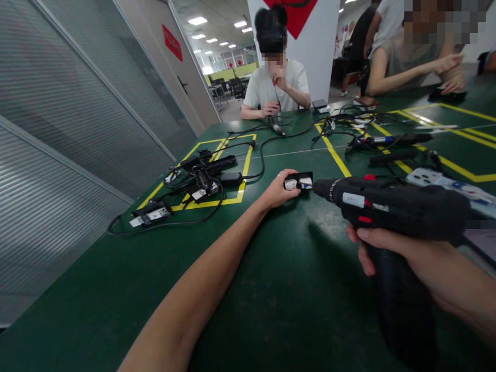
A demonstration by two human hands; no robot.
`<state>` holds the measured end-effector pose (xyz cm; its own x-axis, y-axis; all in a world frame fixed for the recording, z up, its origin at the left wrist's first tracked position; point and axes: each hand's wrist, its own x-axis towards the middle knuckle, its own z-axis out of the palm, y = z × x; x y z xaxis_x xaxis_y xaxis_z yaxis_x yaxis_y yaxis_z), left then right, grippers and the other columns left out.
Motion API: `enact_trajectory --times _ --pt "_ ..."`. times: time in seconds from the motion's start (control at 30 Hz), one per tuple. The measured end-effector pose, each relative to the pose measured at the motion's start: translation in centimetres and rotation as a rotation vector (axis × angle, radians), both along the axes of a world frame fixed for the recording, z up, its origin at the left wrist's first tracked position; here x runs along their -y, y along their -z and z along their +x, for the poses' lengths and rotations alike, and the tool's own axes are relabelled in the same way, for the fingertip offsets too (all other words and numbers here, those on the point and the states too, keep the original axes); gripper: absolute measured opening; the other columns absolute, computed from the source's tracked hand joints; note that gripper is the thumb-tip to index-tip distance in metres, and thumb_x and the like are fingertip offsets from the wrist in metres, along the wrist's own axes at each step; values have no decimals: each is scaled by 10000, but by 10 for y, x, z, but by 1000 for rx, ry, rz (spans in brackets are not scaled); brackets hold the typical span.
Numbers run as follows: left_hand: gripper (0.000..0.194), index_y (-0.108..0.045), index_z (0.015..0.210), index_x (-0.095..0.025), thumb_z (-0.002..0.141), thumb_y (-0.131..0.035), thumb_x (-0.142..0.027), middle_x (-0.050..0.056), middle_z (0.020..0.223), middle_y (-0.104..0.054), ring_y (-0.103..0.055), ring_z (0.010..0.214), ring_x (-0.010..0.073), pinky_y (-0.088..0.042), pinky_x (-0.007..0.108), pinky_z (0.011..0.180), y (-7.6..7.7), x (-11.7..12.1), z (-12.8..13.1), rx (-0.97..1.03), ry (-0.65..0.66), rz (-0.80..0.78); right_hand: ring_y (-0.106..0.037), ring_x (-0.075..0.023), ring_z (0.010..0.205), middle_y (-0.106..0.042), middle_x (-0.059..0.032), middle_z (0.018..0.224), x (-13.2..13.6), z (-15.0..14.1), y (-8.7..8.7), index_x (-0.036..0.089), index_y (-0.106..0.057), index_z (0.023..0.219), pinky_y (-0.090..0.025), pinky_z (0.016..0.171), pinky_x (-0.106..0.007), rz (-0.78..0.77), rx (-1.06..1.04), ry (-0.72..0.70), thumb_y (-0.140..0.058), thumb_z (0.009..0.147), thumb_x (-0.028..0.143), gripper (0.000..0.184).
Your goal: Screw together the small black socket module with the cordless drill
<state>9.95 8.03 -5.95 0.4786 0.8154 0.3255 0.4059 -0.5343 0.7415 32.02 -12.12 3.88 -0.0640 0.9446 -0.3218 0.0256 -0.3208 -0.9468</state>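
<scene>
Tangle of black cables and devices (205, 178) left of the left hand (281, 191), a small tagged black piece (153, 214) at its near end. A long cord (263, 155) snakes off past the left hand's far side. Far right: more wires, a slim tool with a blue band (383, 140), and a pale slab with dark round holes (430, 178), partly hidden behind the drill (406, 206). Drill body also blocks my view of some bench at right.

Bench (271, 289) is dark green, marked out in yellow tape (241, 194). Co-worker in a pale shirt and headset (271, 39) sits across, both hands on a thin tool; another person in a grey top (391, 67) at far right, hands over a dark item. Glass partition with blinds (50, 155) on the left, then a door (189, 72), a white pillar (315, 57) with red paper, ceiling lights, office chairs behind.

Small black piece with white parts (306, 183) lies on the bench ahead, low and boxy, pale insert inside dark edges; left hand pinches its left end, thumb near side. Right hand (430, 262) is wrapped around the drill grip, chuck aimed at the piece's right end; can't tell if the bit touches.
</scene>
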Motion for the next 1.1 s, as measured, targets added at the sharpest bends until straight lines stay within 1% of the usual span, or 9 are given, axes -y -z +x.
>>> enact_trajectory --times 0.13,0.27,0.37,0.43,0.67,0.87,0.97,1.03,1.1 --pt "547 -482 1221 -177 707 -651 -262 83 1116 -558 -546 991 196 -432 357 924 -1 0 0 -2 -5 -11 -613 -181 492 -715 -2 718 1 -2 1 247 -662 860 -440 518 -329 -28 22 -1 -737 685 434 266" --pt "541 -485 1223 -177 713 -645 -261 83 1128 -562 -548 1005 200 -427 360 937 -1 0 1 4 -6 -5 -600 -165 480 -726 4 704 2 -2 1 254 -653 892 -403 505 -301 -20 23 -4 -722 702 433 270" --pt "543 -485 1224 -171 712 -645 -258 87 1141 -561 -547 1016 204 -426 358 943 -2 -1 1 7 1 1 -586 -165 478 -686 16 561 2 -1 2 243 -650 843 -385 511 -290 5 41 -44 -679 747 439 219" --pt "542 -485 1224 -170 714 -644 -262 88 1145 -561 -546 1019 205 -426 357 944 -2 -1 1 5 4 1 -576 -174 483 -656 16 492 3 0 5 236 -654 815 -384 516 -298 7 75 -56 -653 764 469 238" --pt "547 -483 1229 -172 716 -641 -274 88 1141 -561 -548 1006 200 -437 351 924 -3 0 2 -9 -1 -5 -602 -176 557 -665 22 522 4 0 7 237 -660 748 -419 607 -323 47 240 -107 -601 803 521 296" --pt "547 -481 1228 -167 715 -642 -272 91 1155 -557 -545 1029 202 -434 348 936 -2 -2 2 -2 7 16 -605 -194 537 -659 27 517 2 -1 7 245 -650 817 -424 581 -333 49 217 -129 -604 771 550 312" --pt "551 -479 1231 -166 716 -644 -275 91 1148 -561 -547 1028 205 -435 353 938 -2 -3 2 -11 9 22 -596 -177 569 -656 32 540 2 1 8 256 -655 693 -428 623 -329 83 275 -170 -569 810 542 320" --pt "549 -479 1231 -169 719 -642 -276 88 1142 -564 -549 1024 206 -435 359 940 -3 -2 2 -20 6 21 -596 -171 609 -651 32 562 3 2 8 254 -632 582 -432 679 -330 117 341 -186 -562 821 532 373" --pt "544 -480 1230 -171 722 -640 -281 86 1141 -564 -549 1024 207 -435 361 942 -4 -2 3 -25 4 15 -602 -178 649 -653 27 587 3 2 7 252 -617 527 -435 718 -336 136 369 -188 -562 818 532 408"
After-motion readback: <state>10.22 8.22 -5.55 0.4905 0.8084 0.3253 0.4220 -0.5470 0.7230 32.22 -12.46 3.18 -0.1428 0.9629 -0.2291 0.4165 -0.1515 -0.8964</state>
